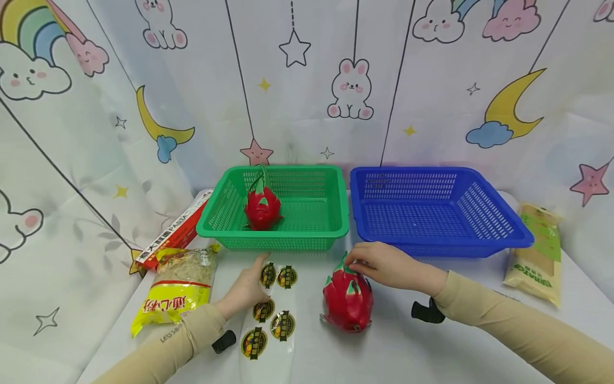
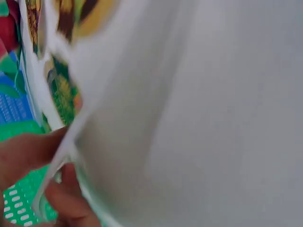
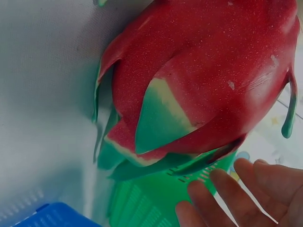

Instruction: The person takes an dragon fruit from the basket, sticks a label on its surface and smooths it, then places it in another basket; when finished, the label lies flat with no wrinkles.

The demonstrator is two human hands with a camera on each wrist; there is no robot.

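Note:
In the head view my left hand (image 1: 245,288) is at the left edge of a clear sheet of round fruit stickers (image 1: 274,354). The left wrist view has a finger and thumb (image 2: 71,201) pinching the sheet's curled edge. To the right, a red dragon fruit (image 1: 348,303) with green-tipped scales lies on the table, its leafy end toward the baskets. My right hand (image 1: 384,265) is beside that leafy end, its fingers loosely extended; the right wrist view shows them just off the leaves, gripping nothing.
A green basket (image 1: 273,234) holding another dragon fruit (image 1: 263,210) stands behind, with a blue basket (image 1: 441,248) to its right. On the left are a yellow bag of pasta (image 1: 177,288) and a red pasta box (image 1: 177,232). A green-and-tan packet (image 1: 537,256) lies far right.

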